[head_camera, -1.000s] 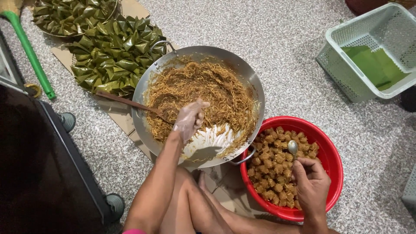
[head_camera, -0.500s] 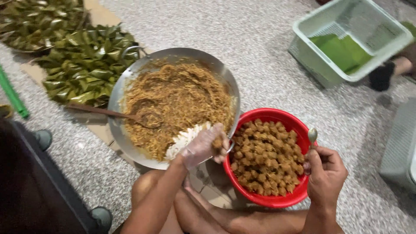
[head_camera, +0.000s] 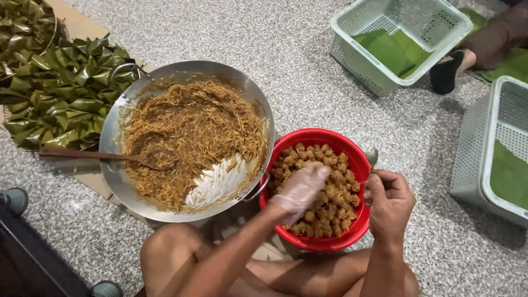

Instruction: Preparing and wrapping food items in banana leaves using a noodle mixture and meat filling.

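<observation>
My left hand [head_camera: 300,190], in a thin clear plastic glove, reaches into a red bowl [head_camera: 352,154] full of brown fried chunks [head_camera: 333,190]; whether it grips a chunk I cannot tell. My right hand [head_camera: 389,201] rests at the bowl's right rim, closed around a metal spoon [head_camera: 372,157] whose bowl points up. To the left sits a wide metal pan [head_camera: 181,71] of brown fried noodles [head_camera: 192,132] with a patch of white strands [head_camera: 217,184]. A wooden-handled ladle [head_camera: 104,155] lies in the noodles.
Folded green leaf parcels [head_camera: 60,99] are heaped at the left on cardboard. Two pale green plastic baskets [head_camera: 399,41] [head_camera: 495,148] lined with green leaves stand at the right. Another person's foot in a black sock [head_camera: 448,69] rests at the upper right. My bare knees [head_camera: 176,258] are below.
My left hand moved right from the pan's edge over into the red bowl. My right hand kept hold of the spoon by the bowl's rim. The view shifted.
</observation>
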